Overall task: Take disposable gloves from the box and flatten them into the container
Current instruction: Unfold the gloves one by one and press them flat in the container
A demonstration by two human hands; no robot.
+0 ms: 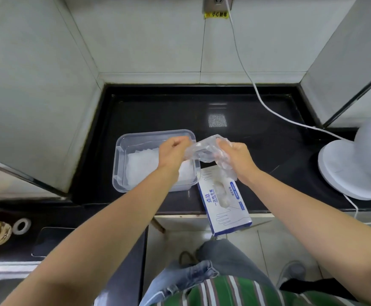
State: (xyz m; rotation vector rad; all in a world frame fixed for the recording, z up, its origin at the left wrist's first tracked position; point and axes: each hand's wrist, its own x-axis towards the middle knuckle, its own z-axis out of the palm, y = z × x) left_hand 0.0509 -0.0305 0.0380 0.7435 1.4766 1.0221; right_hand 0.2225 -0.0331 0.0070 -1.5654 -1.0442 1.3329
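Both hands are raised over the black counter (257, 120), holding one clear disposable glove (203, 152) stretched between them. The left hand (173, 153) is curled into a loose fist, its fingertips pinching the glove's left edge. The right hand (235, 159) grips the other end with its fingers bent round the crumpled film; the fingertips seem to sit inside or under the plastic, though the creases make that hard to read.

The glove hangs above the gap between the clear container (118, 164) on the left and the glove box (224, 208) on the right. The container stands on the counter with a flat white stack of gloves (140, 164) in its bottom, partly covered by the left wrist. The box lies just beside the container's near right corner, its near end jutting over the counter's edge.

At the far right stands a white fan (357, 166), and a white cable (242, 62) runs down the tiled wall toward it.
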